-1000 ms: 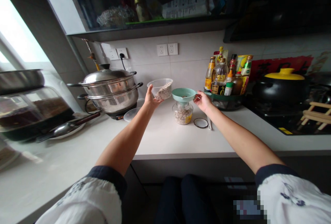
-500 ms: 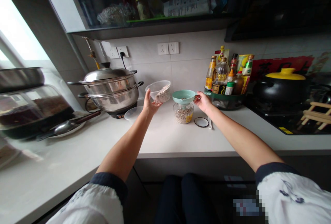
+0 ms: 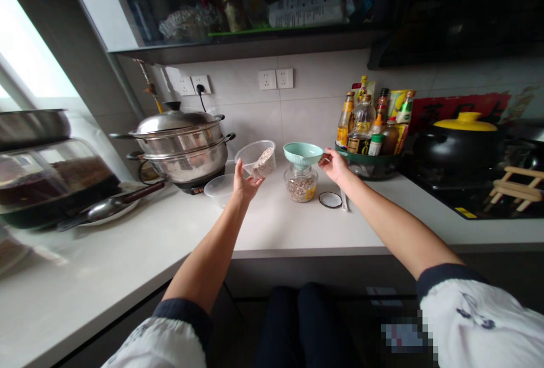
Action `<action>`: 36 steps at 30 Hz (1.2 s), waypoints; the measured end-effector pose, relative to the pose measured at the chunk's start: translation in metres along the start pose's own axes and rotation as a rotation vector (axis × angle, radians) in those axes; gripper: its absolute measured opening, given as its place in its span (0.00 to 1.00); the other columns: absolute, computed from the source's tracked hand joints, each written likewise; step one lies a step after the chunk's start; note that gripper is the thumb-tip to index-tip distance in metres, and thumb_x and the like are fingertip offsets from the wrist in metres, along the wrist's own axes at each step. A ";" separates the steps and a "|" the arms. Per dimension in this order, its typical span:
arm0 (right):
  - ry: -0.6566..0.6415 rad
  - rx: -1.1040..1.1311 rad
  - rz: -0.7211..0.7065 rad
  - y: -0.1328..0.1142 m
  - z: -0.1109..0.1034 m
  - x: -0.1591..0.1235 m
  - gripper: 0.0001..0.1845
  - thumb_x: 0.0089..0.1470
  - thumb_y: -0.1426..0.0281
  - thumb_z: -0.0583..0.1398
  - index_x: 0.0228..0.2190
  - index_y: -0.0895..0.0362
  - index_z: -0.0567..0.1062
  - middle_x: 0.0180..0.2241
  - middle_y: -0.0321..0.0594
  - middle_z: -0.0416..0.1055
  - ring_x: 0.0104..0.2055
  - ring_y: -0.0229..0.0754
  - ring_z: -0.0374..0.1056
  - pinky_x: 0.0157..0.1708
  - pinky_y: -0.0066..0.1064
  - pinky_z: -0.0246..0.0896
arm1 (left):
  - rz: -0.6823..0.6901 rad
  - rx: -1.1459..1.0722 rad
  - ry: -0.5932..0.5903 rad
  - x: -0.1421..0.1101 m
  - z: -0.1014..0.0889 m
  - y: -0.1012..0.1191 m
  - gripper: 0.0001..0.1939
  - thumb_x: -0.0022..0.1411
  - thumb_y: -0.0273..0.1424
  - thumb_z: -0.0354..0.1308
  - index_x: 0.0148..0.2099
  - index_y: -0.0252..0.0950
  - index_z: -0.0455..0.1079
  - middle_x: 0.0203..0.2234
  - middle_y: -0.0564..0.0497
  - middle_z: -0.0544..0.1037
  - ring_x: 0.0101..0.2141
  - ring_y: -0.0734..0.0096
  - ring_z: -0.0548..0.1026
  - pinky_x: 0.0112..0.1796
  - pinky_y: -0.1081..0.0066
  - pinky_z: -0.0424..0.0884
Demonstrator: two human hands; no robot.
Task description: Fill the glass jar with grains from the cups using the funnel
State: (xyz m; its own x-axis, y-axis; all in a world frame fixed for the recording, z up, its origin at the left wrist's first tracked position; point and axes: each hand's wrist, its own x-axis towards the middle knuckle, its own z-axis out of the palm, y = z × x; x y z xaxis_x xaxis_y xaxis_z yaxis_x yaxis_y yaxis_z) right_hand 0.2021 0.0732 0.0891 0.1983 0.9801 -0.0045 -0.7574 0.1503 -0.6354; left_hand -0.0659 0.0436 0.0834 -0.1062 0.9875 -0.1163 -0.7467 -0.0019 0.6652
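Note:
My left hand [image 3: 246,185] grips a clear plastic tub [image 3: 245,155] from below and the left side. The tub leans to the right, with pale flakes [image 3: 266,161] gathered at its right side. My right hand [image 3: 334,165] pinches the right edge of a mint-green funnel [image 3: 303,154]. Its spout points down at the mouth of a glass jar [image 3: 301,185], whose body is filled with similar flakes. Whether the spout is still inside the mouth I cannot tell.
A round lid [image 3: 330,200] and a white-handled utensil [image 3: 344,201] lie right of the jar. Left stand a clear plastic lid or bowl [image 3: 219,189] and a steel steamer pot [image 3: 185,158]. A bottle tray [image 3: 374,166] and black pot [image 3: 461,144] stand right.
The funnel has risen slightly above the jar in my right hand. My left hand has moved the tub a little left and down, away from the funnel. No flakes show in the funnel now.

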 end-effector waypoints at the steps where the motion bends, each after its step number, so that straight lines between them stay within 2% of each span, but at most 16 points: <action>1: 0.001 -0.003 0.000 0.001 0.000 0.000 0.08 0.50 0.80 0.54 0.24 0.57 0.65 0.15 0.29 0.61 0.15 0.30 0.55 0.14 0.19 0.56 | -0.001 -0.002 0.005 0.000 -0.003 -0.002 0.29 0.60 0.46 0.52 0.62 0.49 0.54 0.46 0.42 0.65 0.42 0.60 0.76 0.36 0.63 0.76; 11: 0.009 -0.020 -0.023 0.001 0.000 0.000 0.08 0.49 0.81 0.55 0.25 0.56 0.65 0.16 0.28 0.61 0.15 0.29 0.55 0.14 0.19 0.55 | -0.008 0.006 0.124 -0.002 -0.030 -0.026 0.26 0.60 0.44 0.54 0.60 0.47 0.56 0.41 0.46 0.64 0.37 0.64 0.75 0.36 0.64 0.76; 22: -0.006 -0.031 -0.031 0.000 0.004 -0.005 0.08 0.47 0.82 0.55 0.26 0.56 0.66 0.16 0.28 0.62 0.16 0.30 0.56 0.15 0.19 0.56 | -0.004 0.099 0.145 0.003 -0.058 -0.054 0.20 0.59 0.41 0.56 0.53 0.47 0.62 0.38 0.48 0.66 0.32 0.69 0.75 0.30 0.69 0.75; 28: 0.030 -0.018 -0.034 -0.002 0.003 -0.006 0.08 0.49 0.81 0.55 0.26 0.56 0.66 0.16 0.28 0.61 0.15 0.30 0.55 0.14 0.19 0.55 | -0.002 0.111 0.152 0.001 -0.062 -0.053 0.19 0.58 0.40 0.58 0.51 0.45 0.62 0.38 0.47 0.67 0.32 0.70 0.75 0.31 0.69 0.76; 36: -0.006 -0.042 -0.100 -0.012 0.020 -0.007 0.08 0.47 0.81 0.56 0.24 0.56 0.66 0.16 0.28 0.61 0.16 0.29 0.56 0.14 0.18 0.53 | 0.018 0.138 0.128 -0.002 -0.062 -0.055 0.19 0.57 0.38 0.60 0.50 0.44 0.63 0.45 0.44 0.65 0.35 0.69 0.75 0.32 0.67 0.76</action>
State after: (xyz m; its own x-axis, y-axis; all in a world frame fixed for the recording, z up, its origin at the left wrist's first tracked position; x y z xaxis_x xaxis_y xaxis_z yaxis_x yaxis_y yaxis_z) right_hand 0.1970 0.0669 0.1120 0.2680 0.9612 0.0650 -0.7073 0.2421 -0.6642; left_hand -0.0652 0.0324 0.0011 -0.2080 0.9595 -0.1900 -0.6476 0.0105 0.7619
